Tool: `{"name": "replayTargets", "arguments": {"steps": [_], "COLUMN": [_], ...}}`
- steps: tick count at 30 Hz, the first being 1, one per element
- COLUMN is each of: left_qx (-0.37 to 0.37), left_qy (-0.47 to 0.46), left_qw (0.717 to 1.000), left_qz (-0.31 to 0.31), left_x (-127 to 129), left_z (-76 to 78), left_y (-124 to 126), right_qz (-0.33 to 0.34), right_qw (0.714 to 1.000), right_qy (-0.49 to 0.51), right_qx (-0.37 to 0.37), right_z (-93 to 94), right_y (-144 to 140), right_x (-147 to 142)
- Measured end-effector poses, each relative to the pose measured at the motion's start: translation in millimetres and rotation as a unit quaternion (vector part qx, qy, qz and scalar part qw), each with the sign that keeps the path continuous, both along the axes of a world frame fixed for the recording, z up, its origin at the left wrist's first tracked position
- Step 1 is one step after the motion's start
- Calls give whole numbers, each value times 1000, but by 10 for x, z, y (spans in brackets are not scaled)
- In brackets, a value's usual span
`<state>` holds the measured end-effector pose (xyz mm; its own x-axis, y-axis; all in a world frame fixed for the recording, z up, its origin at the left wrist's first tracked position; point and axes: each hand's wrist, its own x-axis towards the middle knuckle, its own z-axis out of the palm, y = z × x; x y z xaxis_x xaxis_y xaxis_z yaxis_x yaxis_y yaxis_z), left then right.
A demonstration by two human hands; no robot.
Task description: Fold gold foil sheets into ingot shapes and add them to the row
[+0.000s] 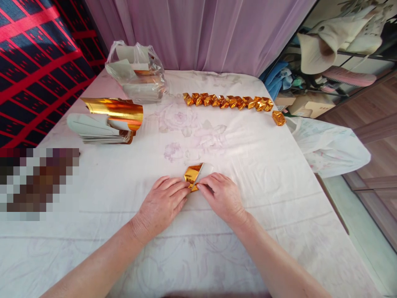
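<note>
White floral tablecloth (pixel 248 165), bare cloth all round my hands.
My left hand (pixel 163 203) and right hand (pixel 221 196) pinch the gold foil sheet (pixel 192 176) (no readable writing).

Both bare forearms reach in from the near edge and converge toward the middle. The left hand (pixel 164 200) lies palm down, fingers stretched out and pointing right. The right hand (pixel 221 194) lies palm down too, fingers bent and pointing left. Their fingertips nearly meet, pinching together at one spot.
</note>
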<state>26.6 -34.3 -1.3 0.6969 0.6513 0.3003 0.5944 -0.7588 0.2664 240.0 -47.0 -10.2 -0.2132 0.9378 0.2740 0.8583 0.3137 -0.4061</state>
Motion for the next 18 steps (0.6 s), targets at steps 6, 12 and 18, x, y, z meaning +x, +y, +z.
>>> {"name": "replayTargets", "arguments": {"steps": [6, 12, 18], "left_qx": [26, 28, 62], "left_qy": [16, 15, 39], "left_qw": [1000, 999, 997], "left_qz": [-3, 3, -1], "left_x": [-4, 4, 7], "left_z": [-19, 10, 22], "left_y": [-25, -39, -51], "right_qz": [-8, -15, -16], "right_qw": [1000, 999, 999], "right_qy": [-9, -16, -21], "right_qx": [16, 32, 32], "right_z": [-3, -16, -13], "right_y": [-5, -11, -11], "right_x": [-24, -40, -47]}}
